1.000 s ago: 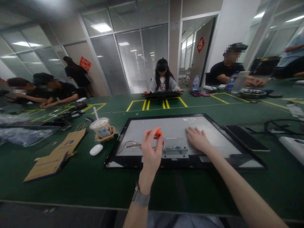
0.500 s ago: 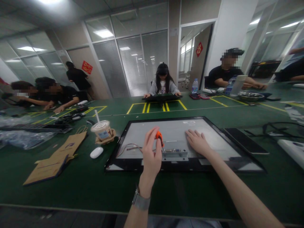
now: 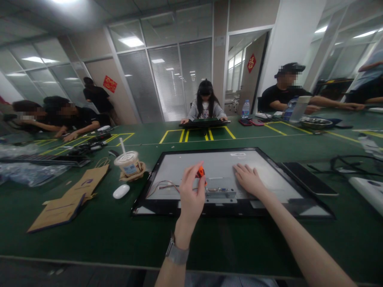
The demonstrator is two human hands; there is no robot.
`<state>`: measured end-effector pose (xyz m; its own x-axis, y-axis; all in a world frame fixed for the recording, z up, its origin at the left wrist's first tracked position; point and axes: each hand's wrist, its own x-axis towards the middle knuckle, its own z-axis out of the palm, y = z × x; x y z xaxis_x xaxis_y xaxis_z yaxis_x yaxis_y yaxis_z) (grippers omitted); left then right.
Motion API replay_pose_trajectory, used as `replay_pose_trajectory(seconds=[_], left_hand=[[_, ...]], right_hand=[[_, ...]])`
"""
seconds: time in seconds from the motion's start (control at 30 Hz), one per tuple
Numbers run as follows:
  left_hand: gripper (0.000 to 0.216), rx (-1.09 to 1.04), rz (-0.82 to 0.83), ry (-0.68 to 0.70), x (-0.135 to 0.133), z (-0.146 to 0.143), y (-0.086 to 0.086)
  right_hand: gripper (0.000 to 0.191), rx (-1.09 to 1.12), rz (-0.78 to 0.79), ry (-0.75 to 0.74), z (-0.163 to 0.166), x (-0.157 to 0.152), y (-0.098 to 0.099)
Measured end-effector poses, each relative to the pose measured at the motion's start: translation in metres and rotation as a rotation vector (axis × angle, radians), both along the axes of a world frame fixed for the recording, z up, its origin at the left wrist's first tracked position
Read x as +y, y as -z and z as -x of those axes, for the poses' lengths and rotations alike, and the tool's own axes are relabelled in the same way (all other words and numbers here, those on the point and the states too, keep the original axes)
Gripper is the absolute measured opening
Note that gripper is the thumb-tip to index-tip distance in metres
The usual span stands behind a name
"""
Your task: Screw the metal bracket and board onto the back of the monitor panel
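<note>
My left hand [image 3: 192,190] is closed around the orange and black handle of a screwdriver [image 3: 201,172]. The tool points down at the left end of a metal bracket [image 3: 221,195], which carries a small circuit board with connectors. This bracket sits near the front edge of a display panel [image 3: 173,162], a grey sheet in a black frame lying flat on the table. A thin cable [image 3: 163,182] runs left from behind my left hand. My right hand [image 3: 249,179] rests flat on the panel's grey surface, fingers spread, holding nothing.
Left of the panel stand a lidded drink cup [image 3: 128,162], a white mouse-like case [image 3: 121,191] and a flattened paper bag [image 3: 70,199]. To the right lie a dark phone-like slab [image 3: 309,178] and black cables [image 3: 356,162]. A person [image 3: 205,103] sits opposite, holding another panel.
My left fingers have shifted slightly around the screwdriver handle, which has turned a little. My right hand stays in place. A co-worker at the right has stretched an arm further right.
</note>
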<state>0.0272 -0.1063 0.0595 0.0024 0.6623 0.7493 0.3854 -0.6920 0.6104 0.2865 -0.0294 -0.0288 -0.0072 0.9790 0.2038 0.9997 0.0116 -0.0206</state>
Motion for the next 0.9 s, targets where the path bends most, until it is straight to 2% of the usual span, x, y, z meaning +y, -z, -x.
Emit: replay_pose_trajectory(seconds=[0.1,0.3,0.5,0.67,0.8,0.9], left_hand=[[0.028,-0.006,-0.026,-0.040,0.0004,0.0001,0.0017],[0.041,0.025,0.023,0.012,-0.0007,-0.0010,0.0032],[0.033,-0.005,0.008,-0.038,-0.0002,-0.0009,0.0031],[0.036,0.020,0.006,0.008,-0.0014,-0.0014,0.0031],[0.031,-0.009,-0.025,-0.030,-0.0002,-0.0011,0.0042],[0.032,0.010,-0.001,0.000,-0.0003,-0.0008,0.0053]], right_hand=[[0.051,-0.016,0.002,0.012,0.0014,-0.0008,-0.0016],[0.052,-0.012,0.027,0.003,0.0029,-0.0026,-0.0044],[0.050,-0.006,0.016,0.005,0.0009,-0.0004,-0.0012],[0.050,-0.015,0.020,0.007,0.0007,-0.0002,-0.0005],[0.051,-0.027,0.021,0.009,0.0018,-0.0013,-0.0026],[0.052,-0.027,0.028,0.001,0.0024,-0.0021,-0.0041]])
